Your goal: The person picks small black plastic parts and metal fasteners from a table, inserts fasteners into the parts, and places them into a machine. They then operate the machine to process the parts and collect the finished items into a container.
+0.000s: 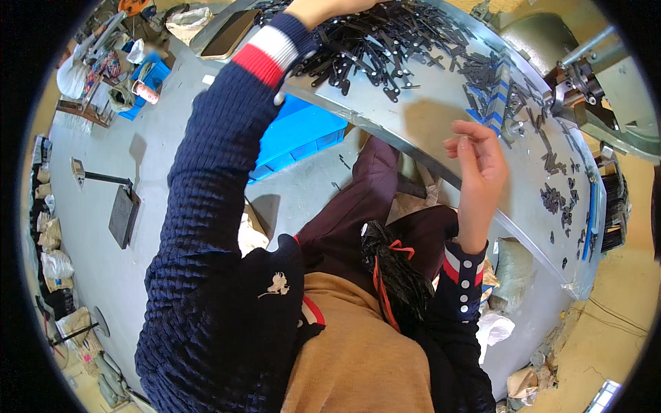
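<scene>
My left hand reaches over the far part of the metal table, beside a heap of thin black flat links. The top edge of the picture cuts off its fingers, so any hold is hidden. My right hand hovers above the table's near edge, palm turned inward and fingers loosely bent apart. Nothing shows in it. Beyond it lie a blue-and-silver striped bar and a smaller heap of dark flat pieces. More small black parts are scattered on the right of the table.
A phone lies at the table's left corner. Below the table edge sits a blue plastic crate. A machine stands at the right. On the floor at left is a platform scale; sacks line the wall.
</scene>
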`<move>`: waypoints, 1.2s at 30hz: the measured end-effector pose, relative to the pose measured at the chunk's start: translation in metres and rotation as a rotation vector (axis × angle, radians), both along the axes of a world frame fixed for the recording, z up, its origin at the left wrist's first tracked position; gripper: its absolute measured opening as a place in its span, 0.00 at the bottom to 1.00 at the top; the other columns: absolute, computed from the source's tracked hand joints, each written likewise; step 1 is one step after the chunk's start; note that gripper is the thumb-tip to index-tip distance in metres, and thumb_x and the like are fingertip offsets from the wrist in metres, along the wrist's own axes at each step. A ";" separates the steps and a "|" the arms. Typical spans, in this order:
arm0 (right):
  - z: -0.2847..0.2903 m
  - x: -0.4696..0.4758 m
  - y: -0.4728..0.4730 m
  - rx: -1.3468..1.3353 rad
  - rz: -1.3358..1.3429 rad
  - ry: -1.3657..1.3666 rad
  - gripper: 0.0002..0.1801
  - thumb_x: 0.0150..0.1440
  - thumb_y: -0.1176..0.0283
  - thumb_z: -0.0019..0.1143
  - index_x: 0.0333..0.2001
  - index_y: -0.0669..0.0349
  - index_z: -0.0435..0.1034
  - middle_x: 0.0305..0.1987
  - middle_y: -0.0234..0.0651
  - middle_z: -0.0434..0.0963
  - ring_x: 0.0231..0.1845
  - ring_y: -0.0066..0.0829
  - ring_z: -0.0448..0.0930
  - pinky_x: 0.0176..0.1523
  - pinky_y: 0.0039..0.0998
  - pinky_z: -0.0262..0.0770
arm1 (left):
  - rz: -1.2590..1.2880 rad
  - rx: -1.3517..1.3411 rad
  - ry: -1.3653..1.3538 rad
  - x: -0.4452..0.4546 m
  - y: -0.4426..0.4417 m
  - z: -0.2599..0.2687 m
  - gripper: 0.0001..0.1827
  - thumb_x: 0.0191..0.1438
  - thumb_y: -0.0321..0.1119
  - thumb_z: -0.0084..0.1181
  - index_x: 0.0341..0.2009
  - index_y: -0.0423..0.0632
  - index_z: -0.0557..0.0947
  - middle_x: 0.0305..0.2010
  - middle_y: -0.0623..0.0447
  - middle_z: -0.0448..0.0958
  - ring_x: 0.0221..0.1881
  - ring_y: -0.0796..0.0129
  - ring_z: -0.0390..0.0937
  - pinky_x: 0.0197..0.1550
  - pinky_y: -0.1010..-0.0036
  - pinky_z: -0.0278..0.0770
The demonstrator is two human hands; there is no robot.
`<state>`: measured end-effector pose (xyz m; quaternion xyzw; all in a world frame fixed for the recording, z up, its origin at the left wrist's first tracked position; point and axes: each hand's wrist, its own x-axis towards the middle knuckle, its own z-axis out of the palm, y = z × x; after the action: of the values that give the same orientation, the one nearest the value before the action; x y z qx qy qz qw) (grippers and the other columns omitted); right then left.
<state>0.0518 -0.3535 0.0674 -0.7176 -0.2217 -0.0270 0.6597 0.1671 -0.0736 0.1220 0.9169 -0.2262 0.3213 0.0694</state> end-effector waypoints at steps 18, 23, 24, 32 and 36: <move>-0.021 0.025 0.038 -0.423 0.156 -0.720 0.13 0.52 0.69 0.45 0.39 0.63 0.68 0.41 0.43 0.72 0.44 0.39 0.72 0.49 0.38 0.63 | 0.229 -0.077 -0.064 -0.095 -0.014 -0.077 0.29 0.49 0.45 0.49 0.54 0.50 0.62 0.60 0.43 0.53 0.62 0.50 0.47 0.59 0.48 0.38; -0.059 -0.012 -0.028 -0.273 0.787 0.191 0.10 0.51 0.75 0.43 0.37 0.65 0.68 0.31 0.39 0.74 0.28 0.27 0.73 0.35 0.24 0.68 | 0.277 -0.380 -0.081 -0.111 -0.042 -0.090 0.24 0.48 0.39 0.49 0.52 0.50 0.65 0.59 0.42 0.54 0.62 0.48 0.47 0.60 0.51 0.37; -0.080 -0.016 -0.033 -0.367 0.762 0.264 0.09 0.52 0.75 0.43 0.37 0.65 0.68 0.30 0.37 0.74 0.27 0.24 0.72 0.34 0.23 0.68 | 0.257 -0.414 -0.124 -0.113 -0.046 -0.091 0.23 0.48 0.38 0.49 0.51 0.49 0.67 0.59 0.43 0.55 0.62 0.48 0.47 0.60 0.51 0.37; -0.162 -0.021 -0.042 -0.541 0.522 0.488 0.09 0.54 0.76 0.41 0.37 0.67 0.68 0.27 0.33 0.73 0.26 0.19 0.71 0.32 0.18 0.67 | 0.163 -0.743 -0.261 -0.182 -0.035 -0.127 0.15 0.43 0.23 0.47 0.40 0.42 0.73 0.53 0.40 0.63 0.54 0.52 0.60 0.55 0.65 0.55; -0.101 -0.015 -0.004 -0.427 0.549 0.267 0.09 0.55 0.75 0.42 0.38 0.67 0.68 0.30 0.35 0.74 0.29 0.19 0.73 0.35 0.19 0.68 | 0.291 -0.818 -0.229 -0.205 -0.001 -0.167 0.12 0.51 0.25 0.45 0.42 0.44 0.72 0.53 0.47 0.63 0.53 0.64 0.64 0.52 0.72 0.63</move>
<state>0.0370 -0.3570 -0.0338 -0.7500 -0.3187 0.2917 0.5008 -0.0380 -0.0749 -0.0455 0.7950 0.0445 0.4901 0.3548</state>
